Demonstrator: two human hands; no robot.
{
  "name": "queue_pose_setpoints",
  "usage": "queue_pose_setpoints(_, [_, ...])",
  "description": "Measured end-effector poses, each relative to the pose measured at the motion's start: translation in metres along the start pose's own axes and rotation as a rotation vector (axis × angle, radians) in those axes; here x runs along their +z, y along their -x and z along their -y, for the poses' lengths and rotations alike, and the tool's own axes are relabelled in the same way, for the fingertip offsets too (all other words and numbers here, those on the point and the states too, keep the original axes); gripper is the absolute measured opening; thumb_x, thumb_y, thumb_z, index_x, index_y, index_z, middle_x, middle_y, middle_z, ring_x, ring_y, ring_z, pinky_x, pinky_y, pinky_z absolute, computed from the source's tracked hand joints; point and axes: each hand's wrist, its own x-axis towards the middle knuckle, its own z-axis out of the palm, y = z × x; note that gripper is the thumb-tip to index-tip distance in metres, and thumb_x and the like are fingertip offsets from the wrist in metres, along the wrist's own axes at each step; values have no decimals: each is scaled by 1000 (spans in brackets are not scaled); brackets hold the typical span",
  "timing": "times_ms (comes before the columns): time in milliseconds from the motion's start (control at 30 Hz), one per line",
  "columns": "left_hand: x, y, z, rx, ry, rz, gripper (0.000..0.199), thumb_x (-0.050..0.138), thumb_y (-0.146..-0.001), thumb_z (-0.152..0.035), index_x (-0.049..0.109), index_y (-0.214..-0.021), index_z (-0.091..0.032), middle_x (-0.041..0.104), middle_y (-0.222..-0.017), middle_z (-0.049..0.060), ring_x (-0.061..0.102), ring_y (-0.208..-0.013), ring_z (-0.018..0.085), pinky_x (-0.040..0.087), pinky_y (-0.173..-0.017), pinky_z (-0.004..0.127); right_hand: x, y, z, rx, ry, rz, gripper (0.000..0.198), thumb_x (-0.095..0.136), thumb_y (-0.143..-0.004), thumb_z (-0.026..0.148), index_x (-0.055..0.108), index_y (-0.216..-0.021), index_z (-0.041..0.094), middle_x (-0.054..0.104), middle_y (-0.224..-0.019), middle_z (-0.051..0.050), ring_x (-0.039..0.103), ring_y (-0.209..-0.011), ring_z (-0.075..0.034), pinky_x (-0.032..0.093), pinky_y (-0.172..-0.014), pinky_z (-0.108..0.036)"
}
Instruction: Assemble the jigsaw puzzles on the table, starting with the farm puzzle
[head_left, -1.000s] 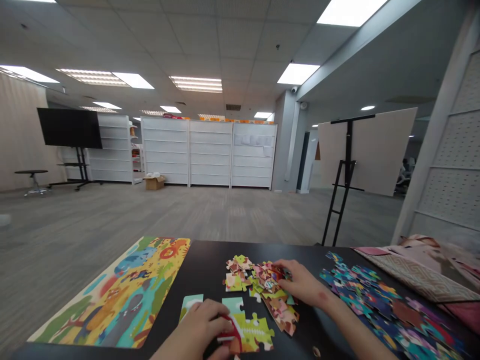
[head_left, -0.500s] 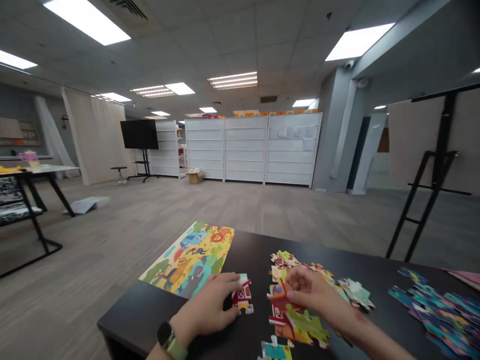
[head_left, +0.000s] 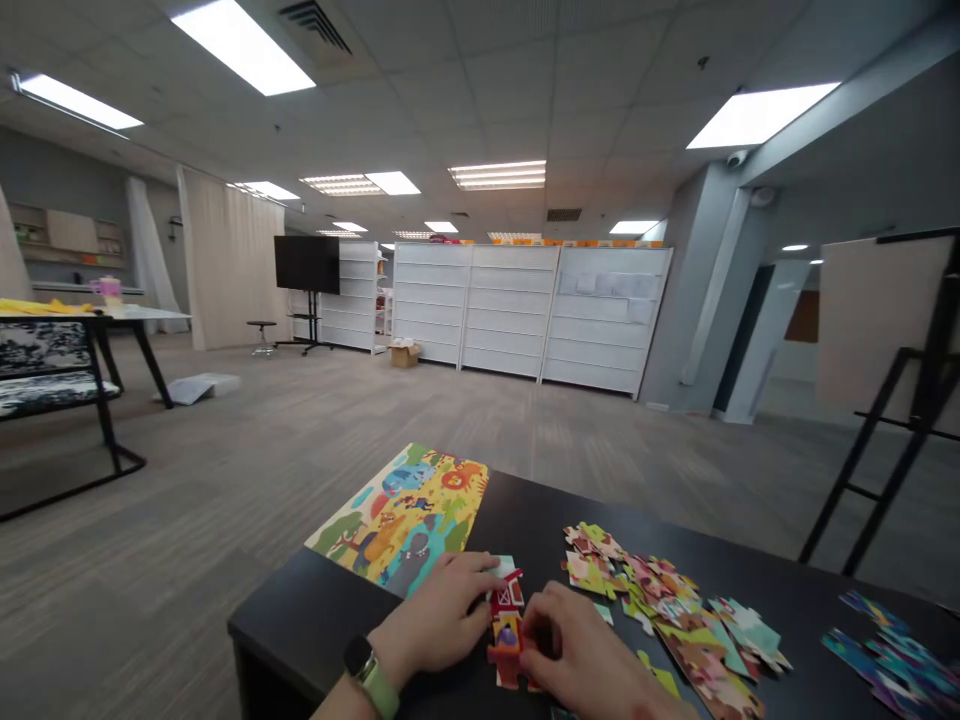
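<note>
My left hand (head_left: pixel 442 615), with a watch on its wrist, lies at the table's front left with fingers stretched and thumb apart. Its fingertips touch a puzzle piece with a red barn (head_left: pixel 506 592). My right hand (head_left: pixel 574 640) pinches a puzzle piece in orange and red with a purple shape (head_left: pixel 508 640). That piece lies against the near edge of the barn piece; whether the two interlock I cannot tell. Behind my left hand lies a colourful animal picture sheet (head_left: pixel 409 515). To the right spreads a pile of loose puzzle pieces (head_left: pixel 667 590), partly hidden by my right hand.
A second pile of blue and purple puzzle pieces (head_left: pixel 892 655) lies at the right of the black table (head_left: pixel 315 610). Beyond the table stand a black easel frame (head_left: pixel 877 470), white shelves (head_left: pixel 510 310), a screen on a stand (head_left: pixel 307 265) and another table (head_left: pixel 142 318) at left.
My right hand has moved left from the loose pile with the purple-marked puzzle piece and set it against the barn piece. My left hand stays by the barn piece. The view has turned slightly left.
</note>
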Motion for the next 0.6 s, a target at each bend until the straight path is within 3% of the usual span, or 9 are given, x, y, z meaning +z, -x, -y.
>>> queue_pose_setpoints(267, [4, 1, 4, -10, 17, -11, 41, 63, -87, -19, 68, -126, -29, 59, -146, 6, 50, -137, 26, 36, -117, 45, -1, 7, -14, -4, -34, 16, 11, 63, -75, 20, 69, -85, 20, 66, -97, -3, 60, -84, -19, 42, -74, -28])
queue_pose_setpoints(467, [6, 1, 6, -25, 10, -7, 43, 61, -86, -15, 67, -127, -26, 59, -146, 8, 50, -138, 26, 34, -118, 46, -2, 8, -22, 46, -73, 5, 13, 66, -71, 19, 68, -83, 20, 69, -91, -1, 61, -85, -20, 42, -74, -29])
queue_pose_setpoints(600, [4, 1, 3, -24, 16, -5, 43, 60, -85, -13, 68, -124, -28, 59, -146, 5, 51, -137, 26, 36, -118, 46, 5, 9, -24, -27, -65, -15, 15, 65, -73, 17, 70, -87, 20, 69, -97, -3, 62, -94, -22, 43, -84, -32])
